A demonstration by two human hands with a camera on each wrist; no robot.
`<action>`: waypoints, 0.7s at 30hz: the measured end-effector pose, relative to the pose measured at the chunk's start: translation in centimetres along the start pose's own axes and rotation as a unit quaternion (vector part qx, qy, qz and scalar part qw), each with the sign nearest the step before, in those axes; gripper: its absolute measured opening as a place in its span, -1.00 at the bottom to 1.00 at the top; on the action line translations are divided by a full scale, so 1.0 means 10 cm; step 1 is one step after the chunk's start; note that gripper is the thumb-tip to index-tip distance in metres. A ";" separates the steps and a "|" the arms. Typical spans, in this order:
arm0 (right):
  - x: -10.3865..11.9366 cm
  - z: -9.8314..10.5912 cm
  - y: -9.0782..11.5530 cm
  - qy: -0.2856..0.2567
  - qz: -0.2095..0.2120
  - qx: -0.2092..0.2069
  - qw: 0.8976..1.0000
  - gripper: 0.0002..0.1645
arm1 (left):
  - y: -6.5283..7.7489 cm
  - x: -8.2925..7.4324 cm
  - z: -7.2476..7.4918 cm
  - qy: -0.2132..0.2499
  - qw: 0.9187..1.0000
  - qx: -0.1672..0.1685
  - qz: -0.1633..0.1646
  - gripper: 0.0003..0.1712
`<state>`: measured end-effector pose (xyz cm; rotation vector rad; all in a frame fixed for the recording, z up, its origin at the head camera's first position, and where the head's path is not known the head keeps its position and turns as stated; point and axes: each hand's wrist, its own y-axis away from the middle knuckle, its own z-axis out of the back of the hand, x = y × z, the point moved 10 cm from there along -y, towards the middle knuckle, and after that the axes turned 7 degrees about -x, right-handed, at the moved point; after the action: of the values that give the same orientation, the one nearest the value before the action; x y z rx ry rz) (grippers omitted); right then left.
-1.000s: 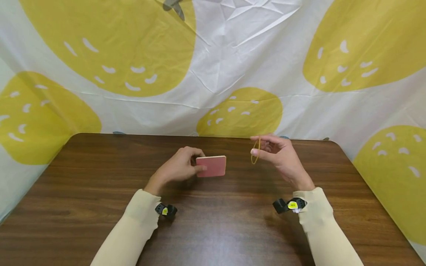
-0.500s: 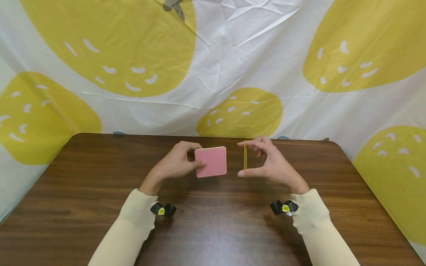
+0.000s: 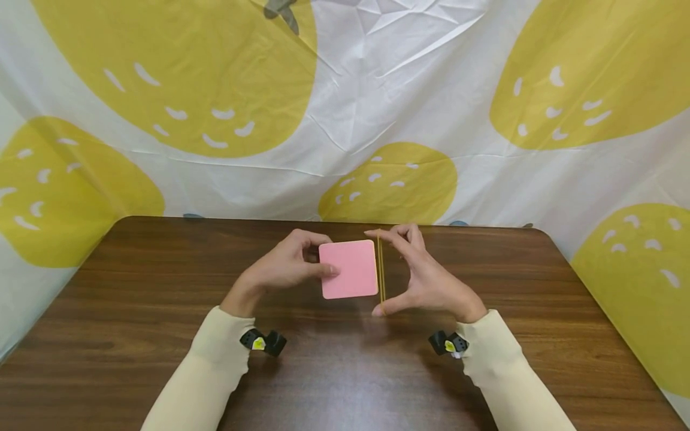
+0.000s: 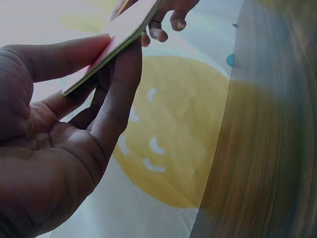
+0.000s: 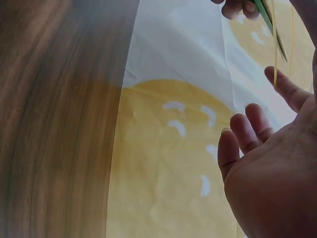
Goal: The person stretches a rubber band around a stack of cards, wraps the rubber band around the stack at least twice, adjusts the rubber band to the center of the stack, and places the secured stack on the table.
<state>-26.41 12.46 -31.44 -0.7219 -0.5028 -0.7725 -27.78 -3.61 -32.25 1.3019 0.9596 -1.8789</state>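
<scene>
A thin stack of square cards with rounded corners shows its pink face in the head view. My left hand pinches its left side, thumb on the pink face and fingers behind. In the left wrist view the cards appear edge-on, and the right wrist view shows green on the cards' far side. My right hand has thumb and index finger spread wide, with a yellow rubber band stretched between them. That band stands upright right beside the cards' right edge.
Both hands are above a dark brown wooden table. A white cloth with large yellow fruit prints hangs behind the table's far edge. Each sleeve cuff carries a small black wrist camera.
My right hand has moved left toward the cards, spreading thumb and index finger so the slack rubber band is now taut. My left hand has tilted the cards, showing more of the pink face.
</scene>
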 end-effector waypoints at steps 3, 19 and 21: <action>0.03 -0.03 0.00 -0.006 0.003 0.002 1.000 0.44 | 0.01 0.00 -0.03 0.017 1.000 0.009 0.008 -0.90; 0.19 -0.01 -0.02 0.008 0.065 -0.034 0.997 0.19 | 0.01 -0.01 -0.10 0.059 0.998 0.021 0.020 -0.89; 0.20 0.00 -0.02 0.005 0.066 -0.039 0.997 0.15 | 0.01 -0.01 -0.10 0.057 0.998 0.014 0.024 -0.88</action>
<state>-25.30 11.50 -30.05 -0.8150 -0.4129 -0.6756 -27.23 -2.81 -32.42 1.4501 0.9528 -1.8039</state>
